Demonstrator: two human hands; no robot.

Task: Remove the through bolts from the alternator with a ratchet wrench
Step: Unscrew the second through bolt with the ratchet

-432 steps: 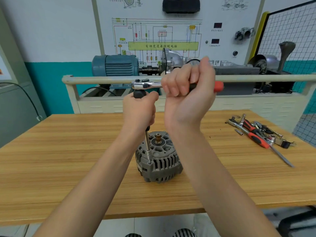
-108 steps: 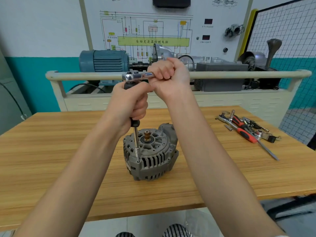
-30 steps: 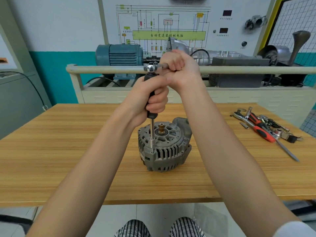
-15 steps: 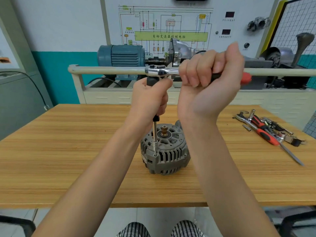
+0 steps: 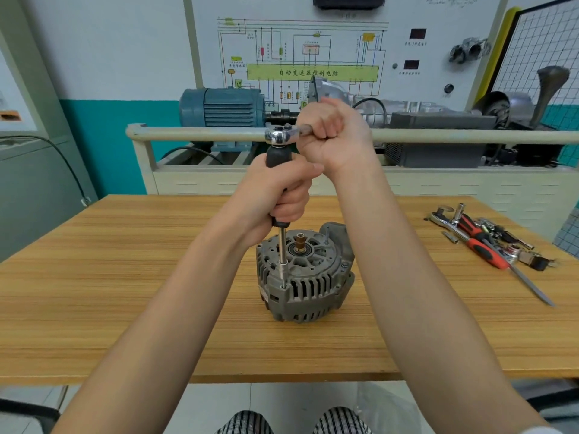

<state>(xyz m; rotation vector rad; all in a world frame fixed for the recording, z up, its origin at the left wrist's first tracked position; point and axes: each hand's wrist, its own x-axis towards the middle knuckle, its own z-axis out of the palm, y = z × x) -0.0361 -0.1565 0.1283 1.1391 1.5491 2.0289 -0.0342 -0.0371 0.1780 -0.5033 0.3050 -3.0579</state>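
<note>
Swung back leftward, the right hand [image 5: 336, 133] grips the chrome ratchet wrench [image 5: 279, 135] while the left hand [image 5: 275, 195] clasps its vertical black-handled extension [image 5: 283, 245] directly above the grey ribbed alternator [image 5: 305, 277].

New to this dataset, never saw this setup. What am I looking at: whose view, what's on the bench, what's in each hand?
There is no robot here. One camera, worn on a person's head, looks forward and down at their two bare hands.

On the wooden table stands a grey alternator, shaft end up. To the right lies a pile of loose tools, including a red-handled one.

The left hand grips the black handle of a long extension bar, which stands upright with its tip on a bolt at the alternator's rim. The right hand grips the handle of the ratchet wrench seated on top of that bar.

Behind the table is a training bench with a blue motor and a wiring diagram.
</note>
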